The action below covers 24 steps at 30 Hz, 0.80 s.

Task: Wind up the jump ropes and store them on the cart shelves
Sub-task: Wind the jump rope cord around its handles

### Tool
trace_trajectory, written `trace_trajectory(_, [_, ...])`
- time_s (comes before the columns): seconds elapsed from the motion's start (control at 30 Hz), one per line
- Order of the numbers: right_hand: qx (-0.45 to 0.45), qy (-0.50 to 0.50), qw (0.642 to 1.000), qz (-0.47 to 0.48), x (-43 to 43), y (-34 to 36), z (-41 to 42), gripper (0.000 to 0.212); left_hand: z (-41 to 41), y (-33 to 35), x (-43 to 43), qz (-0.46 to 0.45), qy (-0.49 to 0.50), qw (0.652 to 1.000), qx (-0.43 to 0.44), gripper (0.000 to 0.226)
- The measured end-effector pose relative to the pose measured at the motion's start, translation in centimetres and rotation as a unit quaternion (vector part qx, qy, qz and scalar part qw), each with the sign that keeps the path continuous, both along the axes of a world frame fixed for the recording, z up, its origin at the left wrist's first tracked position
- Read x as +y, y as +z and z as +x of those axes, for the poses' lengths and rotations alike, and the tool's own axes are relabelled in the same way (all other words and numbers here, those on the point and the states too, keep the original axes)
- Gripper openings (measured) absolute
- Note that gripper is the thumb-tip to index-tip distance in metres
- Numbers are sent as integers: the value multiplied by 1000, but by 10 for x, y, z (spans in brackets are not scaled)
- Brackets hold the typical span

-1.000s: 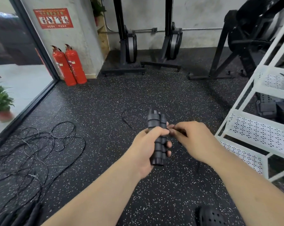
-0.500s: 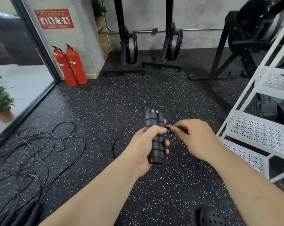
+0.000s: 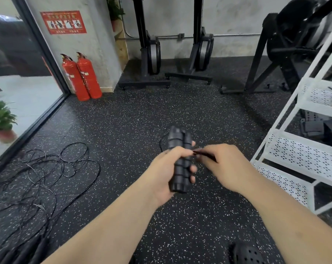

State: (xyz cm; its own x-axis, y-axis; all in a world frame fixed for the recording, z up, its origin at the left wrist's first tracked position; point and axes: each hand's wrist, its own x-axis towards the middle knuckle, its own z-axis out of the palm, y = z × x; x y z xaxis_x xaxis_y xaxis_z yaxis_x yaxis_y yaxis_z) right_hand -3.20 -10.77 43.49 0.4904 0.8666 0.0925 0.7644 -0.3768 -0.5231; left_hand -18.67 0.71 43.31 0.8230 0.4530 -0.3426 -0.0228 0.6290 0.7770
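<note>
The left hand [image 3: 167, 168] has its grip closed around the two black handles [image 3: 177, 162] of one jump rope, and holds them together, almost upright, above the floor [image 3: 142, 121]. The thin cord [image 3: 206, 155] is wound around the handles in several turns. The right hand [image 3: 226, 168] pinches the cord between thumb and fingertips, just beside the handles. I cannot see how much of the cord is inside that hand.

I think the winding is near its finish, and this is where it can fail. If the pinch of the right hand slips before the end is tucked under a turn, the stiff cord may spring back and several turns may open. At the top of the handles, on the left side, a small loop [image 3: 162, 143] stands away from the bundle. It looks slack, so the turns there may slide off over the handle ends.

The white cart [image 3: 304, 155] stands near, on the right. A bundle laid on its shelf with a free end may unwind there, or the end may hang over the edge.

More ropes [image 3: 52, 168] lie tangled on the floor to the left. A step into them may catch a foot, and a hard pull on one may tighten the knot.
</note>
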Motion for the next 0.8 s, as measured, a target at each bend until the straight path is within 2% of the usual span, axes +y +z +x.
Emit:
trace_trajectory(0.1, [-27,16,999,-36,1,-4,1,13,4,0,-4,11,-1,1000,12,37])
trace_trajectory(0.23, [-16,3,998,-53,-4,-1,12,6,3,6,19,-21,86,996,-6,35])
trace_trajectory(0.3, [-23,-6,998,-53,-8,3,16,12,1,5,26,-25,119,993,-5,32])
trace_trajectory(0.37, [-20,-19,999,-33,-11,4,20,18,-1,5,29,-29,124,992,-1,31])
trace_trajectory(0.43, [11,-49,998,28,-10,4,22,21,-4,7,32,-25,94,995,17,37])
trace_trajectory(0.5, [44,-90,990,100,-8,5,23,24,-8,10,35,19,36,997,65,38])
trace_trajectory(0.57, [58,-112,983,131,-8,6,24,28,-11,12,35,85,-22,990,114,35])
trace_trajectory(0.63, [46,-112,987,109,-8,4,24,35,-11,11,34,142,-35,979,140,29])
trace_trajectory(0.8, [-69,-105,992,10,-5,-3,21,45,-8,3,33,328,-2,929,171,14])
